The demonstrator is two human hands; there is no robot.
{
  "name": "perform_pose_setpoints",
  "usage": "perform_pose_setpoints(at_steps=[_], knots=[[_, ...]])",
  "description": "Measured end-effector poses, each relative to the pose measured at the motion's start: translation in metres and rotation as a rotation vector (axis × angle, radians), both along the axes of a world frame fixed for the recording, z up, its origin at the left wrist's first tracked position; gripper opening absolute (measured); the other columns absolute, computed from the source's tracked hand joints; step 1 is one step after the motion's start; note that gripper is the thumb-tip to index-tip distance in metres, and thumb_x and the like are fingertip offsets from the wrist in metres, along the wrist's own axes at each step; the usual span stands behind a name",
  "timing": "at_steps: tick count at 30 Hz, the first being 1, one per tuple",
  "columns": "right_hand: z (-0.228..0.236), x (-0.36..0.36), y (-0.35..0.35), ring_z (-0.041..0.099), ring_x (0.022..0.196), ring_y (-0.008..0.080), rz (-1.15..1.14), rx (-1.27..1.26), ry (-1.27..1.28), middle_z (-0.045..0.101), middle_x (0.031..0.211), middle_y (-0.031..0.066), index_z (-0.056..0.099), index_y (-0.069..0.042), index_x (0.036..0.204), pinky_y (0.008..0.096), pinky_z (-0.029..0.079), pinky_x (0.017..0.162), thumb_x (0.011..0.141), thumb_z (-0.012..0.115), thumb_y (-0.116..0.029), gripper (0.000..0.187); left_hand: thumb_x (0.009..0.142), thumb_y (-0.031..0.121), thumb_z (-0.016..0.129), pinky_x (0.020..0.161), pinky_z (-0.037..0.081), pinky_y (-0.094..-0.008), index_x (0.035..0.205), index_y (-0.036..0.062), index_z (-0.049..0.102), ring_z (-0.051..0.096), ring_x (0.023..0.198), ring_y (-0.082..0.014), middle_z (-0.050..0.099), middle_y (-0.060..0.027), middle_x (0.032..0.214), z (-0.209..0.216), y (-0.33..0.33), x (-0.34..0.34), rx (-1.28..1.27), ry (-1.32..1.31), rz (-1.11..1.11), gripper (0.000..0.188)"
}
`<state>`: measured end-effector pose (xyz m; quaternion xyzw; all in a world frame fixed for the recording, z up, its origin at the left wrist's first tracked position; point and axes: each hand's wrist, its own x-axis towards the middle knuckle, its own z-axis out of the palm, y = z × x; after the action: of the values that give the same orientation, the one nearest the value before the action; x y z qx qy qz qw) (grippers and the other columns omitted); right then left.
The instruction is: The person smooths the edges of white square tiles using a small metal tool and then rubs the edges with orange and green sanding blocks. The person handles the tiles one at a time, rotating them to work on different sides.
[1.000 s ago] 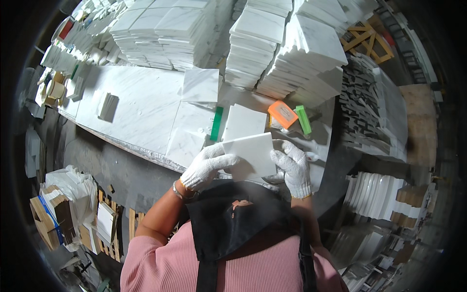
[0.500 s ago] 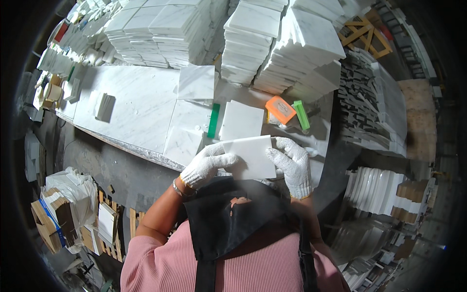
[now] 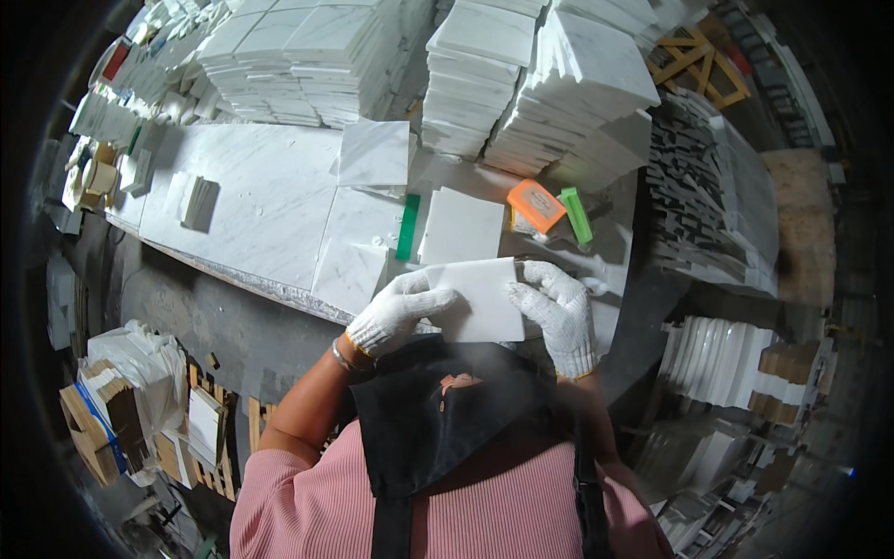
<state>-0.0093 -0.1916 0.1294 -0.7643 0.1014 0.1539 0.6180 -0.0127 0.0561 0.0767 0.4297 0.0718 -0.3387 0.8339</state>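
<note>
- While both gloved hands, the left hand (image 3: pixel 402 310) and right hand (image 3: pixel 559 312), pinch the white tile (image 3: pixel 482 298), the fingers should grip its opposite edges evenly.
- The person keeps it level above the counter (image 3: pixel 270 200), short of the green block (image 3: pixel 408 226).

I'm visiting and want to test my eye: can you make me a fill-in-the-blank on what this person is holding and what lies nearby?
1. Both hands, left hand and right hand, wear white ____.
2. Together they hold a white ____ by its two sides.
3. The block beyond the right hand is ____ in colour.
4. The two bars on the table are ____.

Missing words: gloves; tile; orange; green
</note>
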Motion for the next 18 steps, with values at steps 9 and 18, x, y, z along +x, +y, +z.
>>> perform_pose_setpoints(at_steps=[9, 18], knots=[[0.001, -0.035, -0.028, 0.067, 0.088, 0.0116, -0.064, -0.18, -0.171, 0.074, 0.1, 0.0088, 0.07, 0.001, 0.119, 0.0265, 0.054, 0.079, 0.096, 0.072, -0.015, 0.028, 0.096, 0.024, 0.072, 0.093, 0.05, -0.029, 0.131, -0.0019, 0.064, 0.065, 0.105, -0.0144, 0.073, -0.0063, 0.114, -0.005, -0.015, 0.0, 0.078, -0.074, -0.203, 0.044], [-0.042, -0.097, -0.072, 0.068, 0.101, 0.0337, -0.051, -0.998, -0.24, 0.071, 0.11, 0.0099, 0.07, -0.012, 0.114, 0.0439, 0.055, 0.085, 0.093, 0.071, -0.028, 0.026, 0.099, 0.019, 0.069, 0.095, 0.05, -0.0291, 0.132, 0.0004, 0.065, 0.066, 0.105, -0.0132, 0.073, -0.0059, 0.117, -0.021, -0.026, -0.01, 0.08, 0.066, -0.208, 0.038]])
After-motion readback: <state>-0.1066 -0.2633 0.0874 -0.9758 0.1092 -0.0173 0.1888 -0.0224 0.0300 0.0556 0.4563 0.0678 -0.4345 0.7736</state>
